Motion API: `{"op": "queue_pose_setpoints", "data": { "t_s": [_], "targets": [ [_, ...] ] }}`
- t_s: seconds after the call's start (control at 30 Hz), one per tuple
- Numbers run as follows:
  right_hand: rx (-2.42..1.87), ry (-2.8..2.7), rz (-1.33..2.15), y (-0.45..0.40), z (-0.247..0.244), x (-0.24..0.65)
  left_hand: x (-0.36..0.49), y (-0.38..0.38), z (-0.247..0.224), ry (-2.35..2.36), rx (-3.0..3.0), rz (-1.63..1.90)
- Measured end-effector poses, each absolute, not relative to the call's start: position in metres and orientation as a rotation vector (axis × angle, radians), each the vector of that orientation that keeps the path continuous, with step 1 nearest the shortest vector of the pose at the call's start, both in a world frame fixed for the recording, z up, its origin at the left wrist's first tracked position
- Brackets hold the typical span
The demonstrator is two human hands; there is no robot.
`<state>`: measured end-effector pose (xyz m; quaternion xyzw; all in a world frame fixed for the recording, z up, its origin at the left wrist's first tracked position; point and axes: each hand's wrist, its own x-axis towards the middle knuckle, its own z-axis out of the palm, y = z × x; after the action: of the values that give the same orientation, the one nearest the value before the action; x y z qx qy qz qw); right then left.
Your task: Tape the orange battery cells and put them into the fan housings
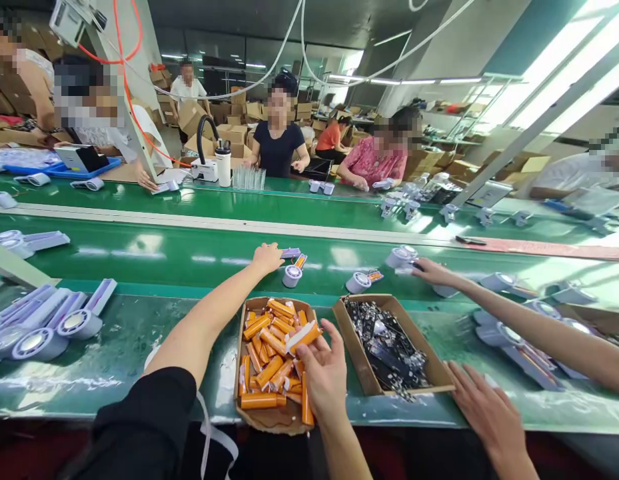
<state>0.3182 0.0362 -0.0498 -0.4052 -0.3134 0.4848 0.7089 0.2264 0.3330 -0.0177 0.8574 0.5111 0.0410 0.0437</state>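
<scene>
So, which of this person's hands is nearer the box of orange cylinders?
Right hand: it holds an orange cylinder over the right side of the box. The left hand is past its far edge, out at the green belt.

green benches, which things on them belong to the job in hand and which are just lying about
Likely in the job:
orange cylinder, in the right hand
cardboard box of cylinders
pale part by the left hand

Seemingly just lying about:
white cup
pink strip

the glossy green bench (144,320) carries an orange-filled box (237,380), a black-filled box (356,363) and pale round-headed units (79,324).
</scene>
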Motion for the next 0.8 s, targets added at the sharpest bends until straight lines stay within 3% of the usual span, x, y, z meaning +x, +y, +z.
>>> {"op": "queue_pose_setpoints", "data": {
  "t_s": [0.17, 0.47, 0.8],
  "targets": [
    [-0.879, -0.757, 1.046, 0.037, -0.051, 0.317, 0.222, 0.341, -0.028, 1.587, 2.587, -0.093],
    [-0.795, -0.749, 1.061, 0.039, -0.045, 0.311, 0.1, 0.32, -0.007, 1.353, 2.685, -0.379],
    [-0.882, -0.883, 0.952, 0.038, -0.053, 0.314, 0.074, 0.313, -0.01, 1.183, 2.623, -0.23]
  ]
}}
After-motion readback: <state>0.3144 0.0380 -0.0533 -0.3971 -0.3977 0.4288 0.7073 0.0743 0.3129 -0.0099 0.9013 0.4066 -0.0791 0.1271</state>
